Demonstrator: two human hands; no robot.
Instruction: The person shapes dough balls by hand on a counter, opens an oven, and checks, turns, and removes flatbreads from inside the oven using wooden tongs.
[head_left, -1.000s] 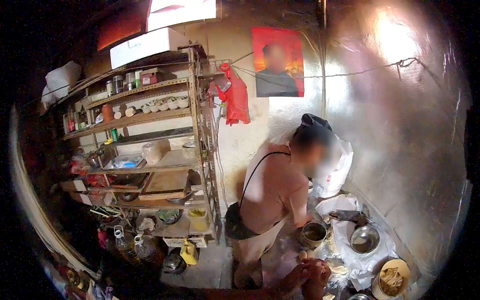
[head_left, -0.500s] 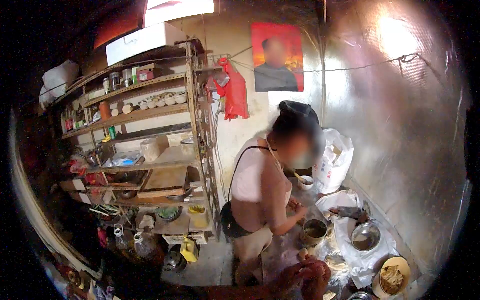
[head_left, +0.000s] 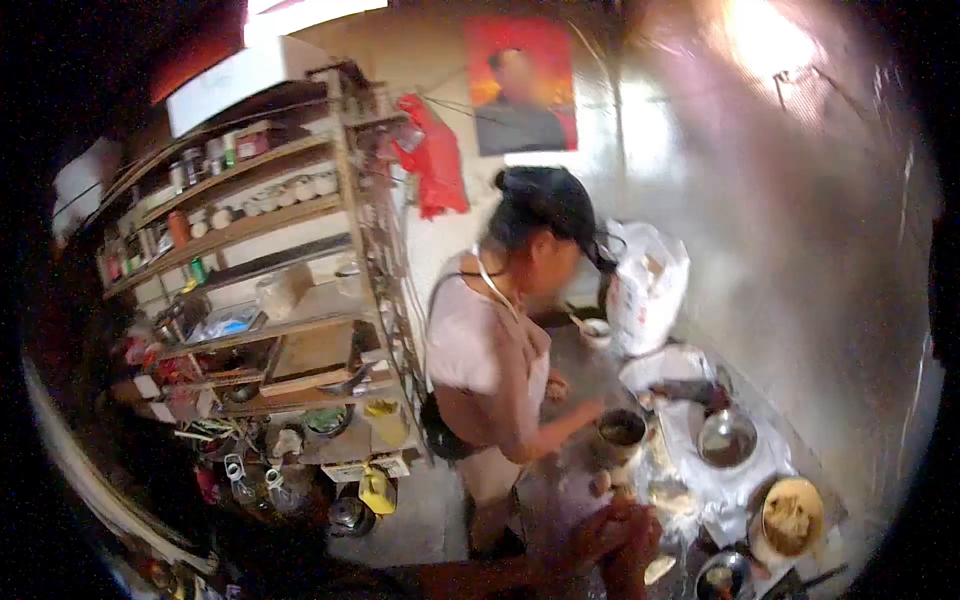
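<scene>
Shiny metal bowl [head_left: 726, 437], wooden shelves [head_left: 300, 350]

Dim, motion-blurred fisheye view with black corners; glare blooms on the shiny wall [head_left: 800, 200] upper right.

**Kitchen corner, bg only**

Co-worker [head_left: 495, 340] stands at counter by small pot [head_left: 621, 430]. Steel bowl [head_left: 726, 438] on white cloth, plate w/ food [head_left: 791, 516] near it. Wooden shelves [head_left: 270, 300] w/ jars at left; red bag [head_left: 432, 160], poster [head_left: 520, 85] on wall.
</scene>
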